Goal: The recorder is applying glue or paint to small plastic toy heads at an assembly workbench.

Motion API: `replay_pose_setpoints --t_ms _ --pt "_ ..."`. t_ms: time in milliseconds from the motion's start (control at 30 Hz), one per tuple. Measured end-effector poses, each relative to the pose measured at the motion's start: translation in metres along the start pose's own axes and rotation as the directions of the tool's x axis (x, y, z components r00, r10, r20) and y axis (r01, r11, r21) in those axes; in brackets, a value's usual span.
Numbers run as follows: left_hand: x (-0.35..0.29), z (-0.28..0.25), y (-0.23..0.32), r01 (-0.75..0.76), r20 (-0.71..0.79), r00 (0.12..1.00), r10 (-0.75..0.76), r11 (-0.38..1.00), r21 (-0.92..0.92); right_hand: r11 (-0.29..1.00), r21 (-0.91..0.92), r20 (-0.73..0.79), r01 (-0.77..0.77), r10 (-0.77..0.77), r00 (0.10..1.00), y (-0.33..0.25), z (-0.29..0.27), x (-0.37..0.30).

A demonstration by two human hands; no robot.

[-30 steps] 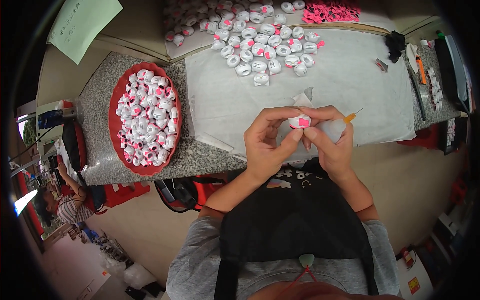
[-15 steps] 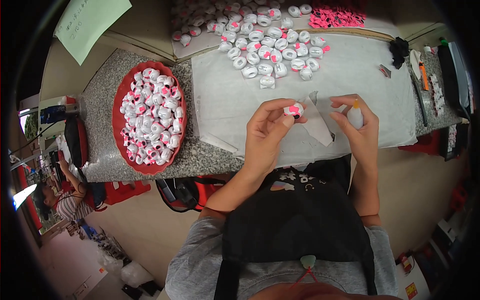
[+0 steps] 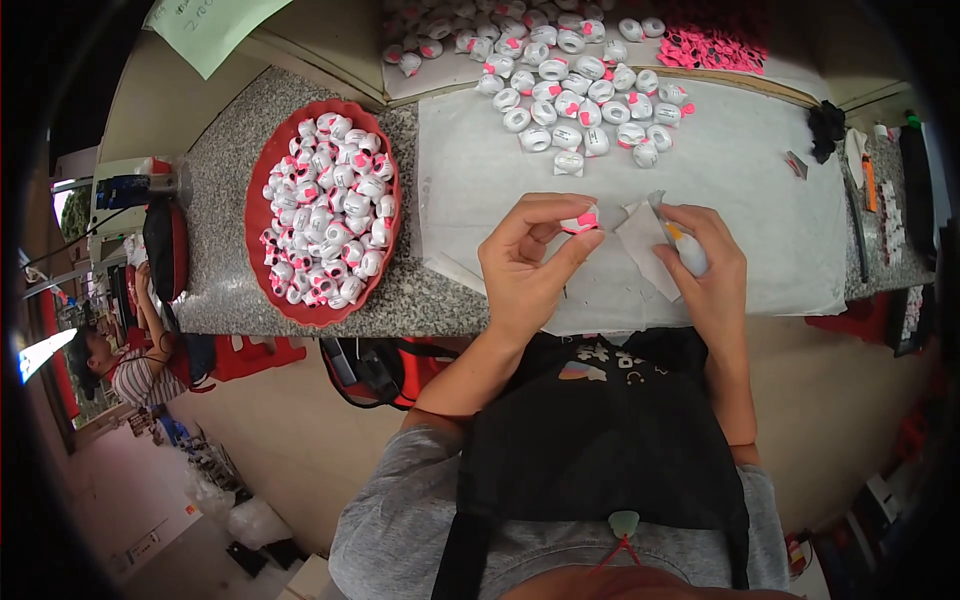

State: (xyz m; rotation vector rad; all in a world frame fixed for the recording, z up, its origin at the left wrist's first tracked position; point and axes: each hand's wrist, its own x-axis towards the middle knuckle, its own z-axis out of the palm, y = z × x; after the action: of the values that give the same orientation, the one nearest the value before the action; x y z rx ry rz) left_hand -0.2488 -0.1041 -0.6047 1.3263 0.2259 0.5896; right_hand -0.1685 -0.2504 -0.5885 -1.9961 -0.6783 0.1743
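Between the thumb and fingers of my left hand [image 3: 525,262] is a small white figurine head [image 3: 580,221] with a bright pink patch. My right hand [image 3: 722,272] is wrapped round a small white squeeze bottle [image 3: 691,256] with a yellow-orange tip, its tip slanting up and left. Beside my right fingertips a greyish-white scrap of paper or cloth [image 3: 645,247] lies over the white sheet [image 3: 760,200]; I cannot tell whether they touch it. Past my hands, many similar white heads [image 3: 601,91] with pink parts are spread on the sheet.
At left stands a red scalloped tray [image 3: 257,235] heaped with white-and-pink heads. A pile of pink pieces [image 3: 712,50] lies at the back. Tools, including an orange-handled cutter [image 3: 869,183], lie on the right. Farther left, another person [image 3: 145,375] in stripes works.
My view has shifted, so the table appears farther right and higher. My right hand has come nearer the left, and the bottle now tilts leftward. The figurine head has turned in my left fingers.
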Motion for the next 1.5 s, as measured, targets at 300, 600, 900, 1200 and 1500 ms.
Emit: replay_pose_setpoints --t_ms 300,600,900,1200,1500 --pt "-0.001 -0.003 0.009 0.089 0.012 0.996 -0.09 0.992 0.086 0.963 0.258 0.047 -0.075 0.065 0.997 -0.004 -0.002 0.001" --pt "-0.004 -0.003 0.013 0.247 0.221 0.941 -0.255 0.967 0.065 0.886 0.321 0.163 0.333 -0.398 0.903 -0.013 0.008 0.011" --pt "-0.013 -0.003 0.001 0.58 0.486 0.756 -0.439 0.794 -0.183 0.811 0.184 0.16 0.555 -0.582 0.797 -0.005 -0.005 -0.004" --pt "0.015 -0.083 0.068 -0.106 -0.27 0.937 0.223 0.915 0.389 0.995 0.015 -0.059 0.096 -0.095 0.994 0.021 -0.035 0.009" --pt "0.059 0.018 0.035 -0.762 0.737 0.645 0.201 0.245 0.6 0.879 0.463 -0.188 0.112 -0.026 0.982 0.025 -0.032 -0.009"
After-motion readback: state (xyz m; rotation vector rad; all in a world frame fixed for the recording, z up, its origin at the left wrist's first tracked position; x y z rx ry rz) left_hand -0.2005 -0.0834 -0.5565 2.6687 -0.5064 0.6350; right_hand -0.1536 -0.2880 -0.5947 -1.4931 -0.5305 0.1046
